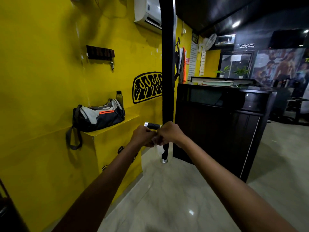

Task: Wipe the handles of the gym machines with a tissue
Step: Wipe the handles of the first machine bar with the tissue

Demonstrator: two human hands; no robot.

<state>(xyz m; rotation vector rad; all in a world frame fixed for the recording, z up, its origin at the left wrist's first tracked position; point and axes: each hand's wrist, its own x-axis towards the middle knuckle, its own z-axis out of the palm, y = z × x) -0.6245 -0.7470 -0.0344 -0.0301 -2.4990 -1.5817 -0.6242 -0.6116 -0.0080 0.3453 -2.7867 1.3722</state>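
Note:
A black rubber handle with a silver end cap sticks out to the left of a black vertical post. A second handle with a silver cap hangs below it. My left hand and my right hand meet just under the upper handle. Between them they pinch a thin whitish tissue, most of it hidden by the fingers. The knuckles of my right hand lie against the inner end of the upper handle.
A yellow wall with a ledge stands at the left, carrying a grey and orange gym bag and a dark bottle. A black reception counter stands right of the post. Pale tiled floor lies below.

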